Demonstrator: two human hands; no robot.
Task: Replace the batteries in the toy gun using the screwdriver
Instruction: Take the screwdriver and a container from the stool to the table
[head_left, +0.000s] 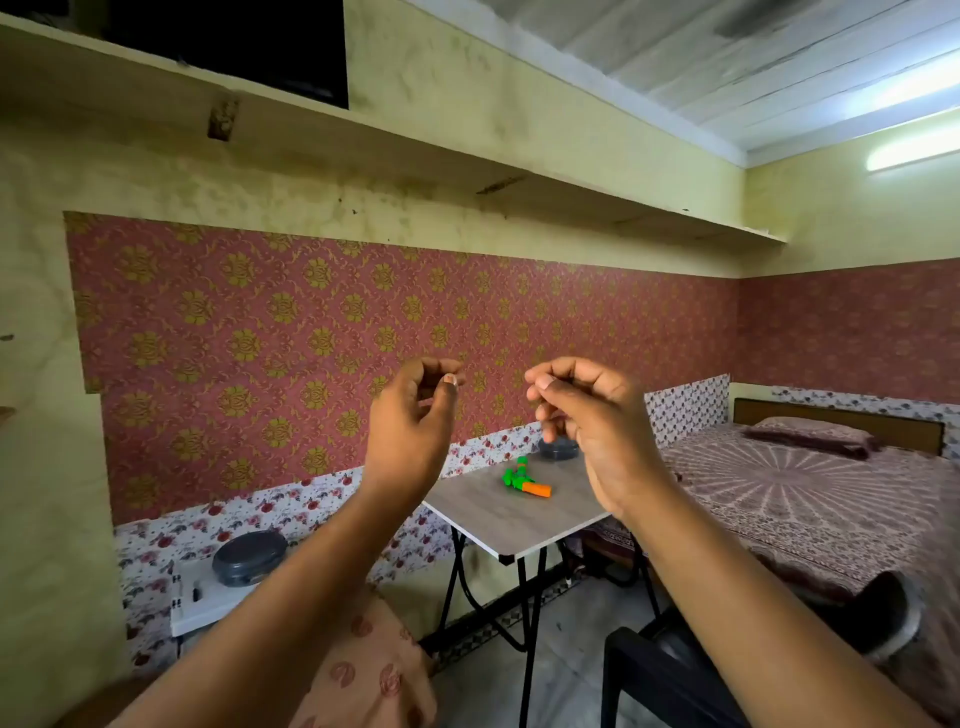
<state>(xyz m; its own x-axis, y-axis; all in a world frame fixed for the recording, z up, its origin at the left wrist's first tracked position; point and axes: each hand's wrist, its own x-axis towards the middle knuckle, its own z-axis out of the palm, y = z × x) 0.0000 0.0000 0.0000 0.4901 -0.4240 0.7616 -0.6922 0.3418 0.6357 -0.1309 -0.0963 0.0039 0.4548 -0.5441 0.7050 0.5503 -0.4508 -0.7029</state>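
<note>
A green toy gun (521, 480) with an orange barrel lies on a small grey folding table (498, 514) some way ahead of me. Both my hands are raised in the air well in front of the table. My left hand (410, 426) has its fingers curled, thumb near the fingertips, and holds nothing that I can see. My right hand (587, 421) is also loosely curled and holds nothing visible. No screwdriver or batteries show.
A dark round container (558, 448) sits at the table's far edge. A bed (810, 499) stands to the right, a black plastic chair (727, 660) in front of it. A white low stand (208, 597) with a dark round tin (249, 557) is at the left.
</note>
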